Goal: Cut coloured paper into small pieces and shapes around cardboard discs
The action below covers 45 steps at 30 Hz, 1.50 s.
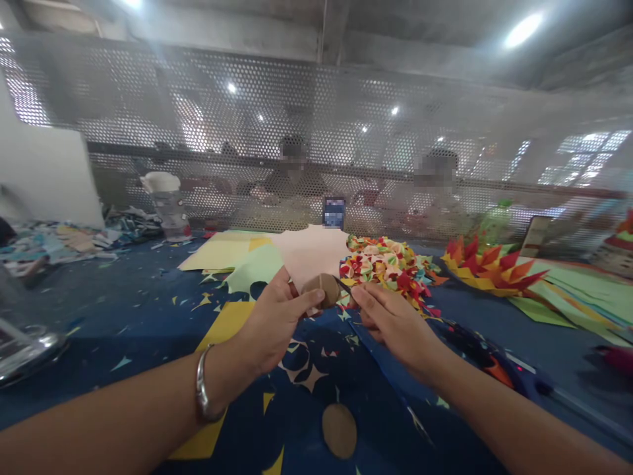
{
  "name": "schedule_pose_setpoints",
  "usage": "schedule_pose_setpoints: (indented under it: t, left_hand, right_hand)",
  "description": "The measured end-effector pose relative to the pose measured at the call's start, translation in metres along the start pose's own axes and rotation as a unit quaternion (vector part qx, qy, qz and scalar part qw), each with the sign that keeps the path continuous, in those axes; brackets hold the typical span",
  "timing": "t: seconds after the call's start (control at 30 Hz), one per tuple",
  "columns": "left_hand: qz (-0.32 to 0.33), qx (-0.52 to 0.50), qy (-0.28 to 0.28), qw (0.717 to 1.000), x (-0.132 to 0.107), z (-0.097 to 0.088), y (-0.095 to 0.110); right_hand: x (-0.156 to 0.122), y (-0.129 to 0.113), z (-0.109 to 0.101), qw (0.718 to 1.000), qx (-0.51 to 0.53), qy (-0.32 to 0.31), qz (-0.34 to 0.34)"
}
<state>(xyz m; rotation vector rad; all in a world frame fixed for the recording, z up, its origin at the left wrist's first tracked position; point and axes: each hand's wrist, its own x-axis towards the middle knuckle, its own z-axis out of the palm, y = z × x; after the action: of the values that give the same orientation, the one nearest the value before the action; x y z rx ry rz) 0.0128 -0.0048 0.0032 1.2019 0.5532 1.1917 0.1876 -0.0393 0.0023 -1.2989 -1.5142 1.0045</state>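
Note:
My left hand pinches a brown cardboard disc against a large pale pink sheet of paper, thumb on the disc's face. The sheet is lifted and its upper edge has curved notches. Held in the closed fingers of my right hand is a thin dark pointed tool. Its tip is at the disc's right edge; its other end is hidden, so its exact kind does not show. A second brown cardboard disc lies on the blue table close to me.
Behind my hands lies a heap of colourful paper pieces. Yellow sheets and scraps lie left, a red-yellow paper flower right. A dark blue tool with a cord is by my right forearm. A perforated screen stands behind.

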Motion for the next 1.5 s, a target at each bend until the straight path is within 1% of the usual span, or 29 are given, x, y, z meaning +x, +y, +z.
schedule_pose_setpoints:
  t: [0.1, 0.27, 0.43, 0.67, 0.8, 0.93, 1.07, 1.2, 1.3, 1.37, 1.5]
  left_hand:
    - [-0.001, -0.001, 0.019, 1.000, -0.001, 0.000, -0.001]
    - [0.008, 0.032, 0.017, 0.999, -0.001, -0.003, -0.004]
    - [0.016, 0.034, 0.010, 0.999, 0.000, -0.004, -0.002]
    - [0.032, 0.026, -0.004, 0.999, 0.001, -0.006, -0.001]
    - [0.040, 0.041, -0.031, 0.998, 0.002, -0.008, -0.002]
    - [0.056, 0.050, -0.040, 0.996, 0.003, -0.009, -0.002]
    - [0.055, 0.061, -0.041, 0.996, 0.004, -0.010, -0.002]
    - [0.066, 0.086, -0.058, 0.992, 0.005, -0.011, -0.003]
    - [0.062, 0.082, -0.067, 0.992, 0.005, -0.012, -0.002]
    - [0.058, 0.087, -0.059, 0.993, 0.005, -0.012, -0.001]
    - [0.055, 0.099, -0.025, 0.993, 0.008, -0.012, -0.002]
  right_hand:
    - [0.000, 0.001, -0.001, 1.000, -0.009, 0.000, -0.006]
    - [0.001, 0.001, -0.002, 1.000, -0.027, 0.000, -0.013]
    - [0.001, -0.001, -0.002, 0.999, -0.040, 0.005, -0.018]
    - [0.000, 0.000, -0.005, 0.998, -0.061, 0.004, -0.023]
    - [0.000, -0.001, -0.006, 0.997, -0.073, 0.000, -0.027]
    - [0.000, -0.003, -0.007, 0.996, -0.082, -0.008, -0.031]
    - [0.001, -0.002, -0.008, 0.995, -0.093, -0.014, -0.035]
    - [0.002, -0.001, -0.010, 0.994, -0.107, -0.018, -0.035]
    - [0.002, -0.001, -0.011, 0.993, -0.112, -0.019, -0.035]
    - [0.002, -0.003, -0.012, 0.993, -0.111, -0.020, -0.037]
    - [0.000, -0.005, -0.013, 0.993, -0.103, -0.017, -0.049]
